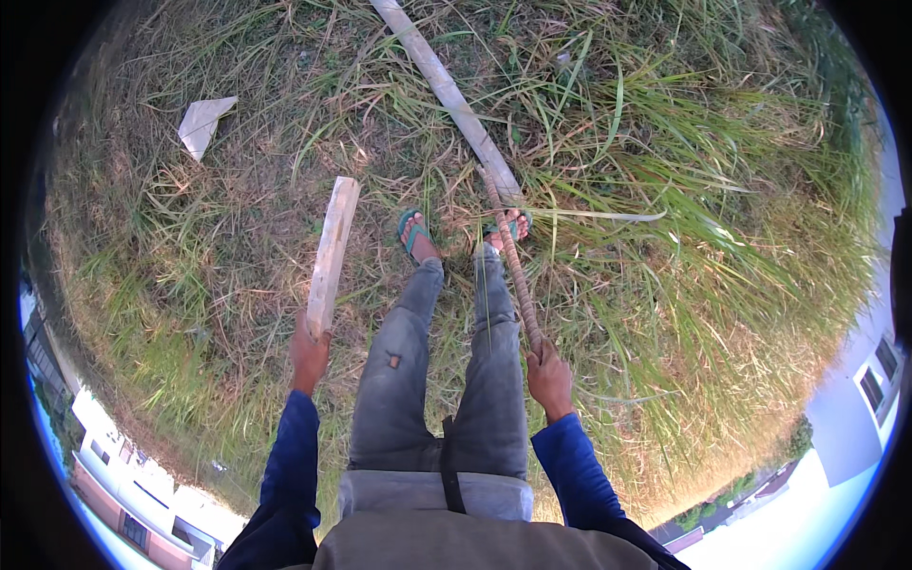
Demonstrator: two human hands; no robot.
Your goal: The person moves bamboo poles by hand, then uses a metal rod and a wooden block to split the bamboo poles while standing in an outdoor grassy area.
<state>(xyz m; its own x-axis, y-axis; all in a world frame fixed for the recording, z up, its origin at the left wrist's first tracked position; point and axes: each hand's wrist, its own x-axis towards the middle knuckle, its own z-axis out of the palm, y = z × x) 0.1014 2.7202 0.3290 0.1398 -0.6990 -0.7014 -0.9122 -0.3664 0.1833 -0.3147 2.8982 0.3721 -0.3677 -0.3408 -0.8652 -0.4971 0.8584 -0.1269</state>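
Note:
My left hand (pixel 310 353) is closed round the near end of a short, pale wooden block (pixel 333 252), which points away from me over the grass. In my right hand (pixel 550 380) is a rusty ribbed steel bar (pixel 514 261), a piece of rebar by its look, gripped at its near end. The bar slants forward and left, its far end overlapping the edge of a long grey plank (pixel 454 103). That plank stretches away from beside my right foot (pixel 513 226). Whether bar and plank touch, I cannot tell. The wooden block is apart from both.
I stand in green flip-flops on dry, trampled grass (pixel 256 228). Taller green grass (pixel 703 204) grows to the right. A pale angular scrap (pixel 203 126) lies at the far left. Buildings (pixel 142 494) show along the lower rim.

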